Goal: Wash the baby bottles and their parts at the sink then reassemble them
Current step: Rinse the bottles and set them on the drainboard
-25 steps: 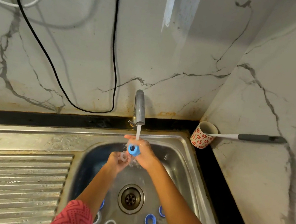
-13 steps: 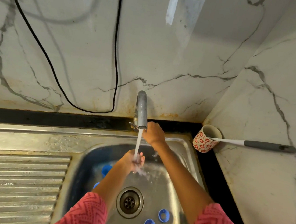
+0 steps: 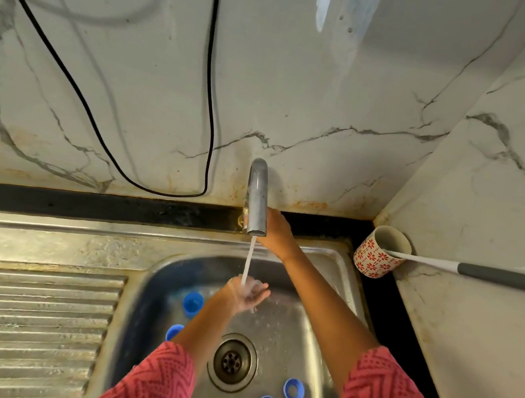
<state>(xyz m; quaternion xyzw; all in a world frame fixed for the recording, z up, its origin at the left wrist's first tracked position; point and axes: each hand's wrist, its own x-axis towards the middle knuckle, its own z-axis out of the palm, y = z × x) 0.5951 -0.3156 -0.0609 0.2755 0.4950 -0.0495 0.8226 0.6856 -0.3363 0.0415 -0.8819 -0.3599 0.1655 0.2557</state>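
Fingers of right hand (image 3: 275, 232) now behind tap (image 3: 257, 198), hidden, grip unclear; blue ring no longer held. Left hand (image 3: 246, 294) cupped loosely under stream. Rings (image 3: 293, 390) on sink (image 3: 339, 258) floor near front edge. Likely shutting water; rinsing winding down.

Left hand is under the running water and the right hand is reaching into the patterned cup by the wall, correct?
Not quite. The head view shows the left hand under the water, but the right hand is at the tap, behind its spout, not at the patterned cup, which holds only a brush.
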